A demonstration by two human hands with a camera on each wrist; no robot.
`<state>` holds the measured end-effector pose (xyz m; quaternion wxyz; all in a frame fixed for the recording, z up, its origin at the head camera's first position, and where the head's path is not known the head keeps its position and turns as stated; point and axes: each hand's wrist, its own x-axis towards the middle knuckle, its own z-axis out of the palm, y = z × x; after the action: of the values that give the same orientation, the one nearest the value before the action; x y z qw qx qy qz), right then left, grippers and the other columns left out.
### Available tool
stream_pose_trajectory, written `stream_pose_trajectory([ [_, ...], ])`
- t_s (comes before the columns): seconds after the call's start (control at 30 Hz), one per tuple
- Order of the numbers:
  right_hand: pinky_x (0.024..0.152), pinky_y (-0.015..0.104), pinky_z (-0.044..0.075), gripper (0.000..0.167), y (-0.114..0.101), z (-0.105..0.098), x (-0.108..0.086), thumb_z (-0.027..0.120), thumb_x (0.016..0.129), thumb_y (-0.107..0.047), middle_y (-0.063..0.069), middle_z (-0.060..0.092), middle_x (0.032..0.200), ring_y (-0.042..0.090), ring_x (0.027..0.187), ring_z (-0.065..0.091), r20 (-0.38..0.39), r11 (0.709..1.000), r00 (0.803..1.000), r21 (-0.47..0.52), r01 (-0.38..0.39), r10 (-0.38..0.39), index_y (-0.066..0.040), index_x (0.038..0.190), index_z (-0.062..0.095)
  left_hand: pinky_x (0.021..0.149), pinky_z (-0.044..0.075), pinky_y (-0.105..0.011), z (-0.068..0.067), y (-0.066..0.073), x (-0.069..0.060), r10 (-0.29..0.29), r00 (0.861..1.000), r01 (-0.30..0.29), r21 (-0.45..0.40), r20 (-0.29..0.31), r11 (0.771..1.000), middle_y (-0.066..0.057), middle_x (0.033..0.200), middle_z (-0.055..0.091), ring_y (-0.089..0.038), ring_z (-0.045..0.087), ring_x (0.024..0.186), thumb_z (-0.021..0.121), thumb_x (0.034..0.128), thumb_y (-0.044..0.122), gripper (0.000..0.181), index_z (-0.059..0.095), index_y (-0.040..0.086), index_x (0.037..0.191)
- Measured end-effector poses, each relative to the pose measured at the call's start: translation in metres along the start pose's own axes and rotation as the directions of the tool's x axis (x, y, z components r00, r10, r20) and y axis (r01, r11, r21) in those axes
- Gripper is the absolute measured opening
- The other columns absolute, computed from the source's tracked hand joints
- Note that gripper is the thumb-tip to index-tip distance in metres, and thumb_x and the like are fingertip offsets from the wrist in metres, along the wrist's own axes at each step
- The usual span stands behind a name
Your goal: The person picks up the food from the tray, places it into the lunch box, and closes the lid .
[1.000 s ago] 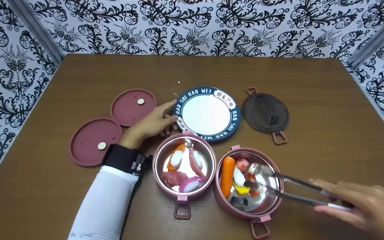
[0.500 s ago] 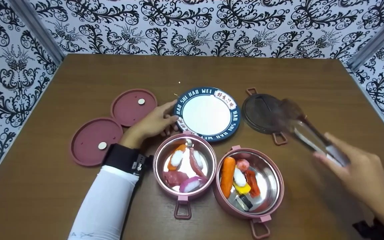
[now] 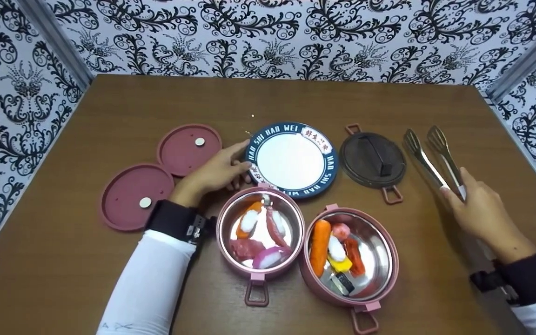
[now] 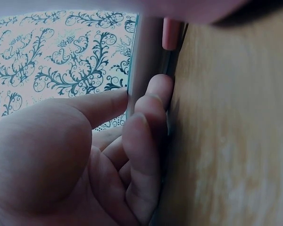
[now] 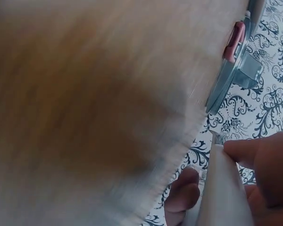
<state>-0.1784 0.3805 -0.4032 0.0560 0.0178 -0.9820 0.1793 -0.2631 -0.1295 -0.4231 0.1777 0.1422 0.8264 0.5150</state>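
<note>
The left hand point(image 3: 221, 171) pinches the left rim of the blue-edged white plate point(image 3: 289, 159); in the left wrist view its thumb meets the plate point(image 4: 148, 66) from one side, with curled fingers on the other. In the right hand point(image 3: 484, 211) are metal tongs point(image 3: 428, 163), arms apart, nothing between the tips, right of a dark lid point(image 3: 373, 159). The right wrist view shows the tongs' pale handle point(image 5: 221, 188) between thumb and fingers. Below the plate, a pink pot point(image 3: 225, 253) holds meat, onion and other pieces; the pot point(image 3: 389, 284) beside it holds a carrot point(image 3: 320, 248) and several smaller pieces.
Two dark pink round lids point(image 3: 135, 216) with pale knobs lie at the left, beside the left forearm. Both pots stand side by side, handles toward the front. A patterned wall point(image 3: 272, 42) stands behind the brown table point(image 3: 179, 100).
The right hand has lifted the tongs out of the right pot and moved them up and right, past the dark lid. The left hand and plate stay in place.
</note>
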Motion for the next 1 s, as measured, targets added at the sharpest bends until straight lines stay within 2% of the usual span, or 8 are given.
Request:
stream_pose_trajectory([
  [0.1, 0.092, 0.077, 0.035, 0.072, -0.002, 0.001, 0.003, 0.047, 0.106, -0.032, 0.054, 0.041, 0.122, 0.069, 0.108, 0.042, 0.075, 1.0, 0.997, -0.008, -0.017, 0.017, 0.019, 0.149, 0.02, 0.054, 0.053, -0.027, 0.001, 0.0, 0.0, -0.01, 1.0, 0.01, 0.001, -0.004, 1.0, -0.008, 0.081, 0.068, -0.014, 0.058, 0.058, 0.053, 0.1044, 0.02, 0.066, 0.02, 0.021, 0.161],
  [0.23, 0.091, 0.076, 0.037, 0.073, -0.006, 0.005, 0.005, 0.045, 0.106, -0.034, 0.054, 0.041, 0.122, 0.069, 0.109, 0.042, 0.133, 1.0, 0.991, -0.026, -0.015, 0.018, 0.019, 0.149, 0.019, 0.054, 0.052, -0.027, 0.002, -0.001, 0.0, -0.01, 1.0, 0.01, -0.006, 0.002, 1.0, -0.008, 0.081, 0.068, -0.014, 0.058, 0.057, 0.053, 0.1045, 0.019, 0.065, 0.02, 0.021, 0.161],
  [0.43, 0.081, 0.074, 0.041, 0.065, -0.013, 0.006, 0.007, 0.048, 0.105, -0.031, 0.048, 0.05, 0.114, 0.067, 0.104, 0.048, 0.128, 0.996, 0.992, -0.083, 0.023, -0.012, 0.011, 0.149, 0.027, 0.055, 0.053, -0.028, 0.001, 0.0, 0.0, -0.007, 1.0, 0.007, -0.005, 0.004, 1.0, -0.008, 0.081, 0.068, -0.015, 0.058, 0.058, 0.052, 0.1049, 0.02, 0.065, 0.02, 0.02, 0.161],
  [0.53, 0.077, 0.074, 0.042, 0.066, -0.016, 0.004, 0.008, 0.047, 0.105, -0.035, 0.047, 0.05, 0.118, 0.067, 0.104, 0.05, 0.141, 0.993, 0.99, -0.119, 0.022, -0.005, 0.009, 0.15, 0.026, 0.056, 0.054, -0.028, 0.0, 0.001, 0.001, -0.009, 1.0, 0.009, 0.004, 0.002, 1.0, -0.009, 0.082, 0.068, -0.015, 0.058, 0.058, 0.052, 0.105, 0.021, 0.065, 0.019, 0.021, 0.161],
  [0.63, 0.077, 0.074, 0.043, 0.074, -0.019, 0.002, 0.007, 0.047, 0.105, -0.04, 0.048, 0.047, 0.124, 0.067, 0.105, 0.05, 0.156, 0.986, 0.988, -0.168, 0.016, 0.011, 0.013, 0.151, 0.023, 0.056, 0.054, -0.028, -0.001, 0.002, 0.001, -0.009, 1.0, 0.009, 0.009, 0.005, 1.0, -0.009, 0.083, 0.068, -0.015, 0.059, 0.059, 0.051, 0.1051, 0.021, 0.065, 0.019, 0.021, 0.162],
  [0.83, 0.068, 0.072, 0.046, 0.082, -0.025, 0.002, 0.007, 0.051, 0.102, -0.046, 0.048, 0.053, 0.116, 0.067, 0.094, 0.055, 0.159, 0.966, 0.987, -0.253, 0.047, -0.007, 0.017, 0.148, 0.027, 0.055, 0.054, -0.028, -0.001, 0.004, -0.001, -0.014, 1.0, 0.014, -0.005, -0.006, 1.0, -0.009, 0.082, 0.068, -0.015, 0.059, 0.059, 0.052, 0.1046, 0.02, 0.066, 0.019, 0.021, 0.161],
  [0.93, 0.074, 0.074, 0.045, 0.091, -0.034, -0.008, 0.005, 0.045, 0.1, -0.059, 0.047, 0.049, 0.122, 0.067, 0.104, 0.049, 0.189, 0.95, 0.982, -0.311, 0.043, 0.017, 0.015, 0.149, 0.026, 0.056, 0.054, -0.028, -0.001, 0.004, -0.001, -0.012, 1.0, 0.012, 0.005, 0.002, 1.0, -0.009, 0.083, 0.068, -0.015, 0.059, 0.059, 0.052, 0.1049, 0.02, 0.066, 0.018, 0.02, 0.161],
  [1.0, 0.082, 0.075, 0.043, 0.09, -0.048, -0.018, 0.003, 0.042, 0.1, -0.063, 0.045, 0.048, 0.127, 0.065, 0.111, 0.045, 0.156, 0.949, 0.988, -0.311, 0.048, 0.001, 0.011, 0.15, 0.029, 0.057, 0.054, -0.028, -0.001, 0.004, -0.001, -0.006, 1.0, 0.006, 0.011, 0.004, 1.0, -0.01, 0.084, 0.068, -0.015, 0.059, 0.06, 0.052, 0.1049, 0.021, 0.066, 0.018, 0.02, 0.162],
])
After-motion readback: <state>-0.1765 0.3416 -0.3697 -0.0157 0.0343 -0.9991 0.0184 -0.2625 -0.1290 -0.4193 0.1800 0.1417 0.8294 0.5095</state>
